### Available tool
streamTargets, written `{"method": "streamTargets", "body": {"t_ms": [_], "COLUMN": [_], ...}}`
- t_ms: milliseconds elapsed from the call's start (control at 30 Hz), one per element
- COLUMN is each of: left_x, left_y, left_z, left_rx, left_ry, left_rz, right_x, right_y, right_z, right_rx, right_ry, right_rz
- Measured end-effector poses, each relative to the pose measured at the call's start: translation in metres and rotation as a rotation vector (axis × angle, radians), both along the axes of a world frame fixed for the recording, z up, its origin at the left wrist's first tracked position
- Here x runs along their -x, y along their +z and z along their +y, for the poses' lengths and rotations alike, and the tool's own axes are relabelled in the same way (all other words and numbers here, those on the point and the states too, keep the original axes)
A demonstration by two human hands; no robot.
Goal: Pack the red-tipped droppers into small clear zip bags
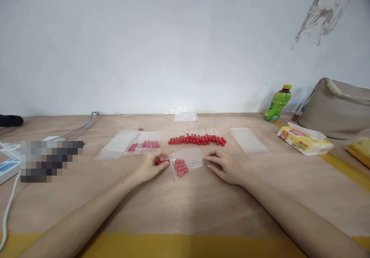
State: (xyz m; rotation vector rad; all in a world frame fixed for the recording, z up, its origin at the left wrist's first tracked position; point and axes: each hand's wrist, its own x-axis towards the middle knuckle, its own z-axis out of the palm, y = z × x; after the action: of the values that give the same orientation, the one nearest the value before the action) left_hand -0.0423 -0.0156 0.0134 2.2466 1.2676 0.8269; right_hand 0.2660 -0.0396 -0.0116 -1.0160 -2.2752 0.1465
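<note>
White wall (pixel 130 50): left hand (pixel 150 168) pinches red-headed stick (pixel 164 161) beside clear plastic bag (pixel 181 169); right hand's (pixel 227 168) grip I cannot tell; filled bags (pixel 149 144) leftward, loose sticks (pixel 196 139) remain beyond it.

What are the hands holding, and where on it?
The left hand pinches a red-ended stick by its red end. The right hand is at the clear bag's right end; I can't tell if it grips.

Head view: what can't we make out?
All in the head view:
Red piece at the left hand: partly covered by its fingers.
Right hand at the clear bag: gripping or not, too small to tell.
Loose pile: stick count, sticks overlap.
Dark object at left: masked by pixelation.
Beige bag: cut off by the right edge.
Green bottle: print too small.
</note>
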Motion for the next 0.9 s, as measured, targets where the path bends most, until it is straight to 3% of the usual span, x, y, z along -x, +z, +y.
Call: {"method": "streamTargets", "body": {"t_ms": [333, 467, 600, 767, 900], "left_x": [-0.011, -0.013, -0.012, -0.007, -0.011], "left_y": [0.007, 0.007, 0.014, 0.027, 0.025], "left_z": [0.010, -0.005, -0.028, -0.027, -0.013], "left_rx": [-0.043, 0.013, 0.214, -0.050, -0.042], "left_ry": [-0.036, -0.052, -0.257, -0.344, -0.499], "left_rz": [0.091, 0.080, 0.058, 0.176, 0.287], "right_x": [0.006, 0.007, 0.010, 0.020, 0.030], "right_y": [-0.002, 0.001, 0.006, 0.005, 0.008], "right_z": [0.006, 0.014, 0.029, 0.051, 0.046], "right_rx": [0.011, 0.025, -0.006, -0.087, -0.162], "right_ry": [0.063, 0.070, 0.072, 0.050, -0.081], "right_rz": [0.056, 0.066, 0.052, 0.011, 0.030]}}
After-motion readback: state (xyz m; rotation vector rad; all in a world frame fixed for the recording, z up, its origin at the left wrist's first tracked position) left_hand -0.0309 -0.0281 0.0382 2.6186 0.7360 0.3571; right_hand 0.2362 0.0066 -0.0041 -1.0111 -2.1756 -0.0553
